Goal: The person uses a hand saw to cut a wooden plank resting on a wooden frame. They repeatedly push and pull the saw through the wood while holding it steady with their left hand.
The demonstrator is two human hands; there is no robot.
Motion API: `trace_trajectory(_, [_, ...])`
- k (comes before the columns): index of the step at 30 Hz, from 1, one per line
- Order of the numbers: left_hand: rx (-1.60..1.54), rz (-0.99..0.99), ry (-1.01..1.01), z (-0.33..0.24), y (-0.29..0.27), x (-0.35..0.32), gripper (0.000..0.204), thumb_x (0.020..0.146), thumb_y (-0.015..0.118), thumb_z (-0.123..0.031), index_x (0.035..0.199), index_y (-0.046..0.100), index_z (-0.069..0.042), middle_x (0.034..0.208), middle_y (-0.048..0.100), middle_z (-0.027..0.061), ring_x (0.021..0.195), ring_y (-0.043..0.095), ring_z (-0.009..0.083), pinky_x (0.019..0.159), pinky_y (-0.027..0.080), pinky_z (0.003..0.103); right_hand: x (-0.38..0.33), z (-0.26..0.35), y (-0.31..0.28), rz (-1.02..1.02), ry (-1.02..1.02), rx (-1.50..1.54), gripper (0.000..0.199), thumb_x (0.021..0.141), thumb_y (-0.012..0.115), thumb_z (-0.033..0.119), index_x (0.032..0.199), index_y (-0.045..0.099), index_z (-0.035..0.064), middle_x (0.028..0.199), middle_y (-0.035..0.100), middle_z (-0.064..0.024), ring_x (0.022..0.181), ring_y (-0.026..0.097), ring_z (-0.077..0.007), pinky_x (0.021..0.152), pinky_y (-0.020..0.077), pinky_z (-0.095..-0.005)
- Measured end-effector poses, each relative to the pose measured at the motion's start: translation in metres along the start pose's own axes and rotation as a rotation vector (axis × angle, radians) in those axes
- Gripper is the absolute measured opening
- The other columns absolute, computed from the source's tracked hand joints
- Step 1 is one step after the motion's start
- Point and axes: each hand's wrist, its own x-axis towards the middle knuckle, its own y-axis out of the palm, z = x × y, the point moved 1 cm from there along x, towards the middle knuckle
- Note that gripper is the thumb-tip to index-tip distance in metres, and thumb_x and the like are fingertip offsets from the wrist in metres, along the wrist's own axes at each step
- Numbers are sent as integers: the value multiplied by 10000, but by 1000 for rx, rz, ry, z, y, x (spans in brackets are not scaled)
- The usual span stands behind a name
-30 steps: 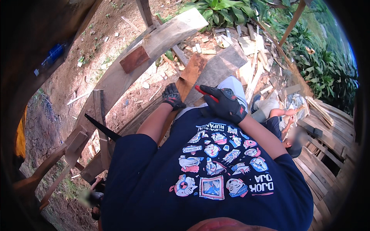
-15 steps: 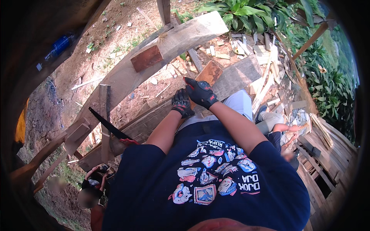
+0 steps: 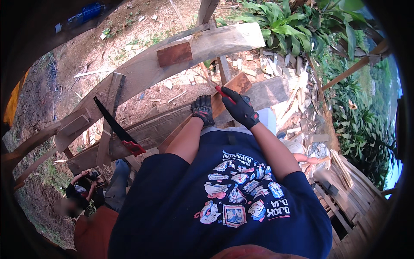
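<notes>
Person's black-gloved left hand (image 3: 202, 110) lies, grip uncurled, on reddish-brown wooden board (image 3: 241, 83) atop weathered grey plank (image 3: 272, 90); black-gloved right hand (image 3: 239, 108), grip curled round red handle-like piece (image 3: 227, 95). Board looks whole; work done or left unclear.

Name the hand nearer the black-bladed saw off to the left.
Left. The left hand is right of the saw, not touching it; the right hand is farther right.
</notes>
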Motion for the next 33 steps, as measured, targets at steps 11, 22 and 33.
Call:
trace_trajectory(11, [-28, -4, -49, -9, -14, -17, 1385, 695, 929, -383, 1749, 78, -92, 1782, 181, 212, 1650, 192, 437, 1332, 179, 640, -197, 48, -91, -20, 88, 12, 510, 1069, 658, 203, 1567, 602, 106, 1482, 687, -204, 1407, 641, -367, 1171, 492, -443])
trace_trajectory(22, [20, -52, -14, -4, 4, -4, 1482, 632, 996, -454, 1733, 91, -49, 1761, 214, 243, 1634, 228, 459, 1320, 228, 621, -144, 47, -73, -145, 92, 27, 423, 1069, 656, 155, 1488, 671, 93, 1381, 737, -222, 1287, 718, -374, 1088, 557, -442])
trace_trajectory(33, [36, -58, 7, 0, 13, -1, 1427, 652, 957, -443, 1725, 107, -39, 1738, 239, 240, 1628, 237, 455, 1313, 247, 614, -18, 4, 4, -74, -3, -73, 416, 1050, 640, 229, 1445, 708, 118, 1231, 772, -254, 1135, 757, -422, 997, 589, -473])
